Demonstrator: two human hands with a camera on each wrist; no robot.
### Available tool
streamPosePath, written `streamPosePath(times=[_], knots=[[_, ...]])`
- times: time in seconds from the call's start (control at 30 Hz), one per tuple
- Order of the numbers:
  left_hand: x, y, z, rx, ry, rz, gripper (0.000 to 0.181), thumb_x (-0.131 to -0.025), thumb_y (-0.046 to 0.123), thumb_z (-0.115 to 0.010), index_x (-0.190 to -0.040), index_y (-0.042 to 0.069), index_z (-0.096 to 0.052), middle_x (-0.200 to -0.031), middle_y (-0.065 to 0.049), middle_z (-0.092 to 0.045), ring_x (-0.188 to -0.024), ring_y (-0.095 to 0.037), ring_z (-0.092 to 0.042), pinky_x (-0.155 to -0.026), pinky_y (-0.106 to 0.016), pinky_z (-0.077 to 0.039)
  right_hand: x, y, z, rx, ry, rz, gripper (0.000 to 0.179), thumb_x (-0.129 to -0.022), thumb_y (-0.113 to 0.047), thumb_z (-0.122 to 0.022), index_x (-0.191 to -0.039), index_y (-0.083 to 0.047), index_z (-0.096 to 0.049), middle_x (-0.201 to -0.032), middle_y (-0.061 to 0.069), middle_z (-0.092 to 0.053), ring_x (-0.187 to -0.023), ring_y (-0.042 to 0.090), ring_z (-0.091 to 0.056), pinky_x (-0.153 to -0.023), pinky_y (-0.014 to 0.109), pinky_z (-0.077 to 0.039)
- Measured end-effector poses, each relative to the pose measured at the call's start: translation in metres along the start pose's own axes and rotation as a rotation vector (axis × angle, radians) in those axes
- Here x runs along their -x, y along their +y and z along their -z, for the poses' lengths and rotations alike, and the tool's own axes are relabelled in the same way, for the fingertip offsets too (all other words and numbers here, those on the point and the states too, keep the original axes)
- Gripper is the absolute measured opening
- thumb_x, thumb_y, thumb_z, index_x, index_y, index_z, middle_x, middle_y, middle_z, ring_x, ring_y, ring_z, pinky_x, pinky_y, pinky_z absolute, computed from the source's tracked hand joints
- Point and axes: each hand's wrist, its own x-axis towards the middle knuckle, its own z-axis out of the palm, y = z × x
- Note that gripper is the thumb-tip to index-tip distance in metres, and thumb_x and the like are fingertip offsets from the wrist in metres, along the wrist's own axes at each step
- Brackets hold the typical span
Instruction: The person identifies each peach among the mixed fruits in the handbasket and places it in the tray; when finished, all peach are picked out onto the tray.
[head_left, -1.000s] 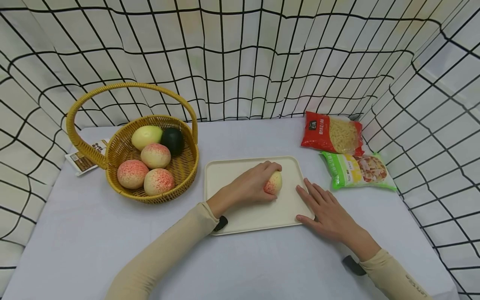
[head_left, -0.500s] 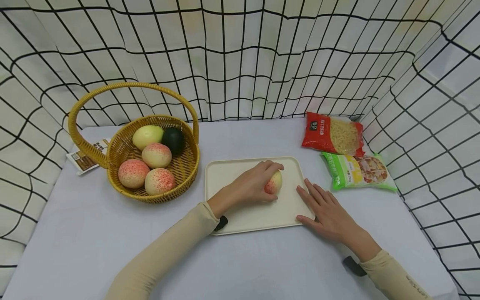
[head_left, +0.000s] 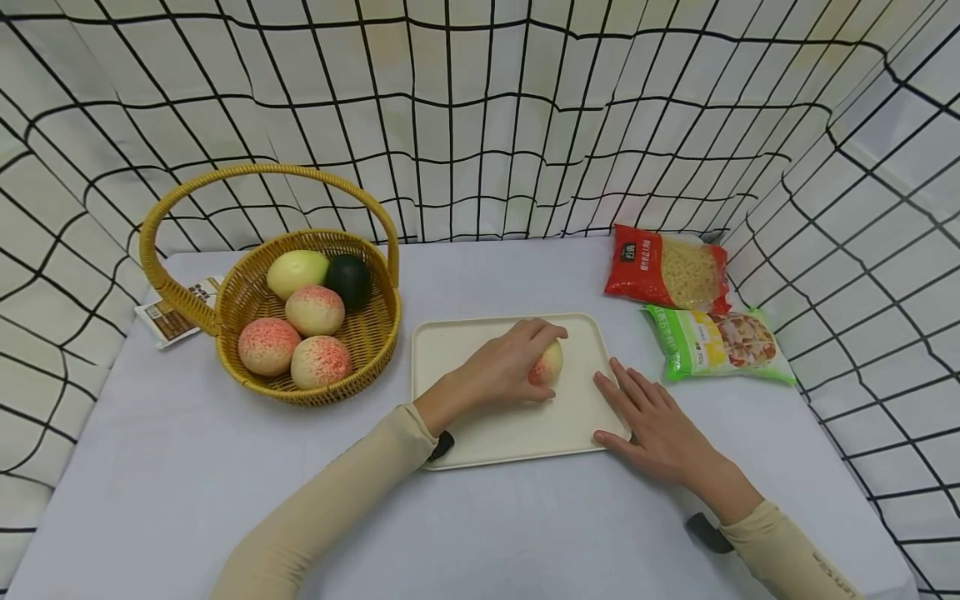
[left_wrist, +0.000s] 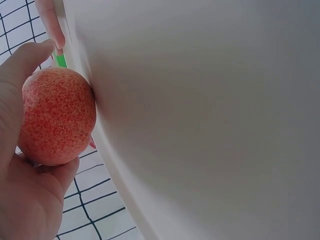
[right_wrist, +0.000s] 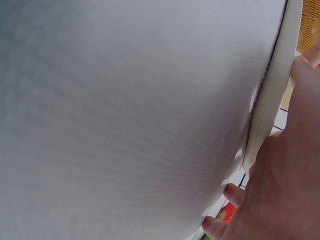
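Note:
My left hand (head_left: pixel 504 367) grips a pale yellow and red-speckled peach (head_left: pixel 547 365) over the right half of a cream tray (head_left: pixel 480 442). In the left wrist view the peach (left_wrist: pixel 59 116) sits between thumb and fingers, its lower side right at the tray surface. My right hand (head_left: pixel 656 425) lies with fingers spread over the tray's right edge, thumb and fingertips at the rim. From the right wrist view, that hand (right_wrist: pixel 280 175) rests against the tray's rim (right_wrist: pixel 272 95), holding nothing.
A yellow wicker basket (head_left: pixel 382 342) with several peaches, a yellow-green fruit (head_left: pixel 297 274) and a dark green one (head_left: pixel 348 282) stands left. A packet (head_left: pixel 176 315) lies behind it. A red pasta bag (head_left: pixel 667 267) and a green bag (head_left: pixel 718 343) lie right. Black netting surrounds the table.
Both hands, the peach and the tray stay almost where they were. The view shifts very slightly.

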Motion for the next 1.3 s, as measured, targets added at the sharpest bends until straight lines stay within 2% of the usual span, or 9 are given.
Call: streamPosePath(times=[0.57,0.73,0.93,1.13,1.3], knots=[[0.001,-0.002,0.004,-0.018,0.023,0.002,0.085,-0.083,0.036,-0.091,-0.153,0.019,-0.046,-0.153,-0.005,-0.052,-0.142,-0.022,-0.051,-0.101,-0.041,-0.060,0.000,0.000,-0.001,0.002,0.002,0.001,0.087,-0.100,-0.062,-0.060,-0.171,-0.026,-0.024,-0.181,0.009,-0.015,-0.162,0.041,-0.026,-0.124,0.072,-0.029],[0.000,-0.003,0.006,-0.023,0.027,0.003,0.086,-0.083,0.038,-0.091,-0.154,0.019,-0.046,-0.152,-0.004,-0.053,-0.139,-0.021,-0.053,-0.099,-0.039,-0.060,0.001,0.000,0.000,0.007,0.007,0.005,0.087,-0.101,-0.061,-0.060,-0.171,-0.025,-0.025,-0.181,0.010,-0.016,-0.162,0.041,-0.027,-0.124,0.072,-0.030],[0.004,-0.003,0.015,-0.011,0.054,0.015,0.082,-0.085,0.038,-0.088,-0.153,0.019,-0.047,-0.151,-0.004,-0.054,-0.134,-0.021,-0.054,-0.096,-0.038,-0.060,0.001,-0.001,0.000,0.007,0.007,0.005,0.086,-0.101,-0.061,-0.060,-0.171,-0.025,-0.025,-0.181,0.010,-0.016,-0.162,0.042,-0.027,-0.124,0.072,-0.030],[0.012,-0.005,0.026,0.002,0.091,0.029,0.079,-0.086,0.041,-0.087,-0.151,0.019,-0.049,-0.152,-0.004,-0.054,-0.140,-0.023,-0.053,-0.103,-0.041,-0.058,0.001,-0.001,0.000,0.002,0.005,0.003,0.086,-0.101,-0.061,-0.060,-0.171,-0.025,-0.024,-0.181,0.010,-0.015,-0.162,0.042,-0.026,-0.124,0.073,-0.029],[0.020,-0.008,0.036,0.006,0.124,0.058,0.085,-0.082,0.050,-0.090,-0.150,0.020,-0.050,-0.152,-0.004,-0.054,-0.143,-0.025,-0.052,-0.107,-0.045,-0.057,0.001,-0.001,0.001,-0.005,0.000,0.003,0.086,-0.101,-0.061,-0.059,-0.171,-0.025,-0.024,-0.181,0.010,-0.014,-0.162,0.042,-0.026,-0.124,0.073,-0.028]])
